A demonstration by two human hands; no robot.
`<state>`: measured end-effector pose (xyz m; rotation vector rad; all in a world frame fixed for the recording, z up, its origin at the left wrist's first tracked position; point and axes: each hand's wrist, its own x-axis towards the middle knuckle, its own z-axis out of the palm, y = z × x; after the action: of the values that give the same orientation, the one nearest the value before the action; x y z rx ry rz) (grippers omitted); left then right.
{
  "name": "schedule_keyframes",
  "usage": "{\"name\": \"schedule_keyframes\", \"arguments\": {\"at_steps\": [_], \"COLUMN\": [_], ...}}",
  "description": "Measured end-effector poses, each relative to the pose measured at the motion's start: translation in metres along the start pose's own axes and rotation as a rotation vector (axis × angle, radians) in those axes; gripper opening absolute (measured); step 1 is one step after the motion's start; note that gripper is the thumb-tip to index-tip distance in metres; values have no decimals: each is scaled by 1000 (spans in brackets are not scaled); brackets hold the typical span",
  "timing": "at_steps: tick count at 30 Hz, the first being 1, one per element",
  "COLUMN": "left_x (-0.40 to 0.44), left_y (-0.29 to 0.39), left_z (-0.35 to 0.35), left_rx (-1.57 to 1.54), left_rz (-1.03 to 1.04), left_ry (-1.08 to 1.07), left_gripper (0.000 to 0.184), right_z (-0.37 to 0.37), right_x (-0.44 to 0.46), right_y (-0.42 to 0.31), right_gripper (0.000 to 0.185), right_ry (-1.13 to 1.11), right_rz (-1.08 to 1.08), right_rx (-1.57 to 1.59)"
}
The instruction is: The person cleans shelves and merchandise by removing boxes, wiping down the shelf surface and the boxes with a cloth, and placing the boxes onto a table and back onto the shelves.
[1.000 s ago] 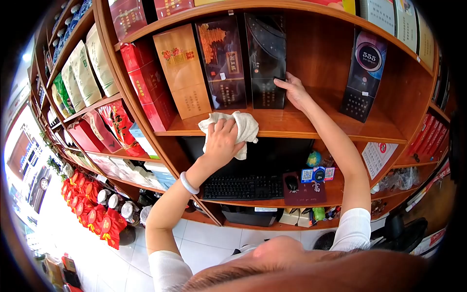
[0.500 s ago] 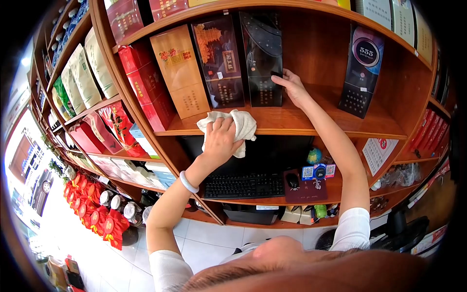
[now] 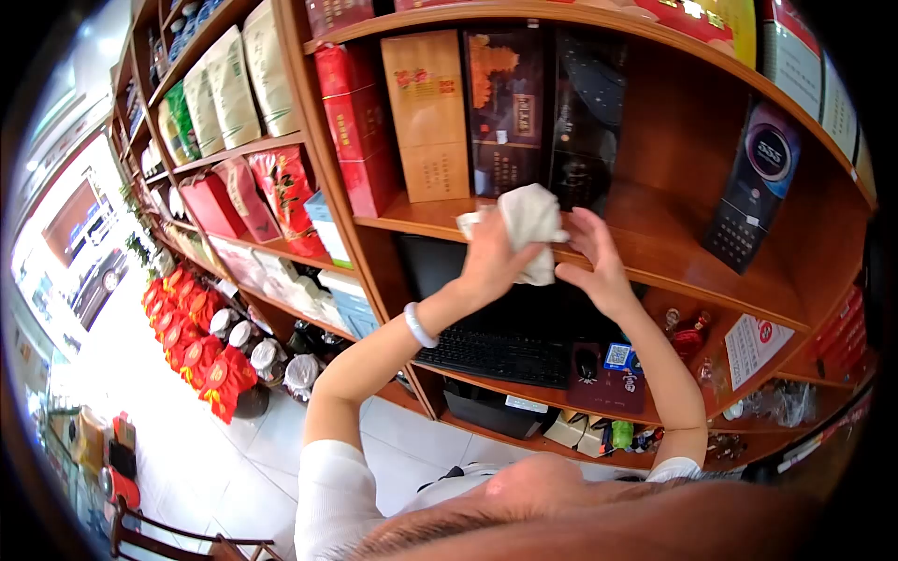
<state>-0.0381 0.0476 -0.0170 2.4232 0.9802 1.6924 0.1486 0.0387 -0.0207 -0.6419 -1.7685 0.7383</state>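
Sleeves (image 3: pixel 337 481) nearest, white and short; pale bracelet (image 3: pixel 421 324) on the left wrist. Left hand (image 3: pixel 496 254) partly closed, fingers curled over a bunched whitish cloth (image 3: pixel 533 217), which sits at the front edge of an open wooden shelf (image 3: pixel 678 224). Right hand (image 3: pixel 601 266) just beside it, open and loosely curved, thumb apart from the fingers, grasping nothing; cannot tell whether its fingertips meet the cloth. Below the shelf: black keyboard (image 3: pixel 496 355), and a dark mouse (image 3: pixel 586 363) on a maroon mat (image 3: pixel 617 393). Behind the hands, upright on the shelf, left to right: red box (image 3: pixel 354 131), golden box (image 3: pixel 427 117), dark box with orange artwork (image 3: pixel 505 112), black box (image 3: pixel 587 122). Box marked 555 (image 3: pixel 756 187) stands well apart, to the right. Farther left, red-covered jars (image 3: pixel 224 379) on the floor; beyond them, a dark car (image 3: pixel 96 290).
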Motion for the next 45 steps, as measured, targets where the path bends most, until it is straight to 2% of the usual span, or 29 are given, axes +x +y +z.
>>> {"name": "schedule_keyframes", "arguments": {"at_steps": [1, 3, 4, 5, 7, 8, 9, 10, 11, 12, 13, 16, 18, 19, 21, 22, 25, 26, 30, 37, 43, 45], "left_x": [1, 0, 2, 5, 11, 15, 20, 27, 32, 36, 37, 45, 57, 62, 71, 74, 74, 74, 69, 48, 8, -17], "left_y": [11, 30, 35, 39, 18, 5, 9, -31, -56, -72, -78, -113, -125, -125, -121, -109, -122, -128, -123, -105, -63, -28], "left_z": [6, 12, 5, -5, -33, -41, -59, -70, -80, -91, -95, -91, -87, -88, -90, -90, -96, -96, -97, -103, -115, -123], "left_rx": [-64, -1, -120, -241, -257, -339, -356, -82, -111, 80, 228, 376, 113, 111, -329, -474, -639, -665, -713, -704, -418, -380], "left_rz": [8, 225, 167, 111, 34, -83, -293, -71, -139, -83, -156, -169, -317, -312, -512, -551, -535, -519, -484, -391, -159, -164], "left_ry": [-11, -113, -190, -266, -214, 42, 232, 435, 522, 522, 499, 499, 518, 516, 495, 541, 408, 430, 443, 477, 571, 630], "left_gripper": [54, 69, 62, 56, 37, 22, 21, 25, 32, 39, 48, 58, 58, 58, 63, 56, 46, 36, 28, 24, 29, 29], "right_z": [6, 14, 11, 5, -4, -11, -20, -28, -33, -34, -34, -32, -30, -31, -33, -33, -34, -34, -35, -35, -34, -32], "right_x": [0, 9, 14, 16, 15, 14, 14, 14, 14, 15, 16, 18, 18, 18, 17, 17, 17, 16, 16, 17, 16, 12], "right_y": [-2, -20, -24, -25, -19, -21, -17, -11, -5, 0, 1, 1, 2, 3, 6, 6, 6, 5, 4, 1, 3, 2], "right_gripper": [82, 75, 62, 51, 48, 47, 47, 46, 45, 43, 43, 43, 43, 43, 44, 44, 44, 44, 44, 44, 43, 42], "right_ry": [-14, 9, 54, 68, 178, 206, 207, 245, 280, 247, 247, 167, 171, 176, 187, 193, 195, 192, 176, 163, 184, 211], "right_rz": [-77, -25, 2, -63, -49, -74, -79, -173, -264, -258, -257, -154, -130, -132, -125, -124, -102, -99, -85, -55, -94, -101], "right_rx": [-165, 111, 93, 120, 173, 101, 104, -149, -403, -429, -427, -353, -332, -334, -310, -311, -281, -274, -246, -247, -241, -225]}}
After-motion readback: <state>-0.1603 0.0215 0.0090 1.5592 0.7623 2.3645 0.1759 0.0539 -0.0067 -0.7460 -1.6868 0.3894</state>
